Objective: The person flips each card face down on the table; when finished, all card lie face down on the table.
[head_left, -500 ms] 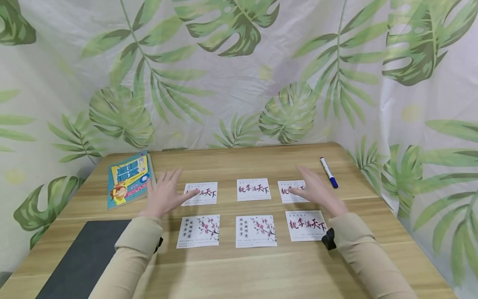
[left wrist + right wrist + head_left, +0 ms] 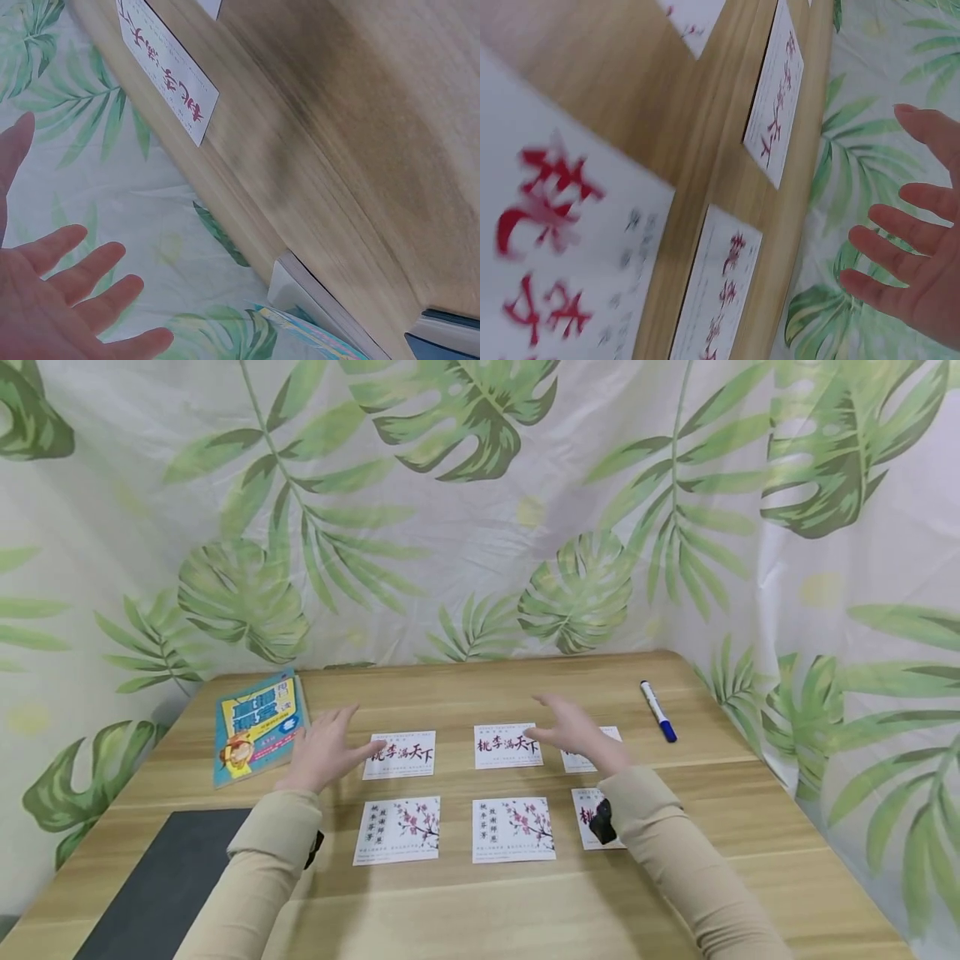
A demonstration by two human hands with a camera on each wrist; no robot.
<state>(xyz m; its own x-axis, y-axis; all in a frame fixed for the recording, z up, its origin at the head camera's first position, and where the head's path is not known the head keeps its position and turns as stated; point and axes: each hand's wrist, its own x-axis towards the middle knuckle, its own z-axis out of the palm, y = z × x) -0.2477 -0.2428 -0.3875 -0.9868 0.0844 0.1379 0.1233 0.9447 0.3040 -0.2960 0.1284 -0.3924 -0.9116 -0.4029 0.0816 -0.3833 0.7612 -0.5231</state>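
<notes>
Several square white cards lie in two rows on the wooden table. Red lettering marks the back-row cards: a left one (image 2: 405, 757), a middle one (image 2: 501, 752) and a right one (image 2: 577, 763) partly covered by my right hand. In front are two blossom cards, left (image 2: 397, 832) and middle (image 2: 513, 832), and a red-lettered card (image 2: 587, 810) partly behind my right wrist. My left hand (image 2: 324, 750), fingers spread and holding nothing, hovers beside the back-left card. My right hand (image 2: 576, 732), fingers also extended and empty, is over the gap between the middle and right back cards.
A colourful book (image 2: 262, 727) lies at the back left, with a dark flat folder-like object (image 2: 165, 868) nearer the front. A blue-capped marker (image 2: 658, 712) sits at the back right. A leaf-patterned curtain (image 2: 465, 543) hangs behind the table (image 2: 420, 910).
My right hand has moved left, from the right back card toward the middle one. My left hand stays nearly in place, shifted slightly left. The cards keep their layout.
</notes>
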